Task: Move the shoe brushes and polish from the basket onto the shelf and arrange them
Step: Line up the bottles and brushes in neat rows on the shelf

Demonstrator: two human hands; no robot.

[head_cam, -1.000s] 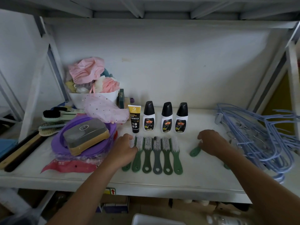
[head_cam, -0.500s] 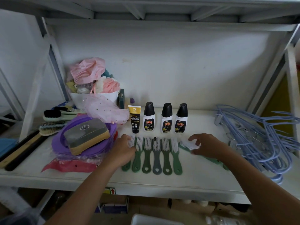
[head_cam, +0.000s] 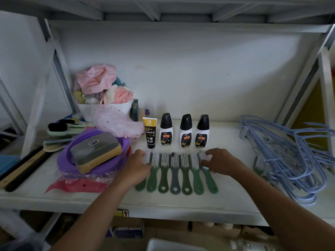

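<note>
Several green-handled brushes point(head_cam: 175, 171) with white bristles lie side by side on the white shelf point(head_cam: 235, 194), handles toward me. My left hand point(head_cam: 136, 168) lies curled over the leftmost brush point(head_cam: 141, 185). My right hand point(head_cam: 222, 162) grips the bristle head of the rightmost brush point(head_cam: 211, 180), which sits slightly slanted against the row. Behind the row stand three white polish bottles point(head_cam: 185, 133) with black caps and a yellow-and-black tube point(head_cam: 150, 133). One more green brush point(head_cam: 257, 165) lies apart at the right, partly under the hangers.
Blue wire hangers point(head_cam: 290, 156) pile up at the right. A purple basin point(head_cam: 65, 160) holding a sponge block point(head_cam: 96, 151) sits left, with a white tub of pink cloths point(head_cam: 101, 98) behind and other brushes point(head_cam: 58, 129) beyond. A white container's rim point(head_cam: 174, 244) shows below the shelf.
My right hand has brought a green brush from the right and swung it in line at the right end of the row. My left hand has stayed on the leftmost brush.
</note>
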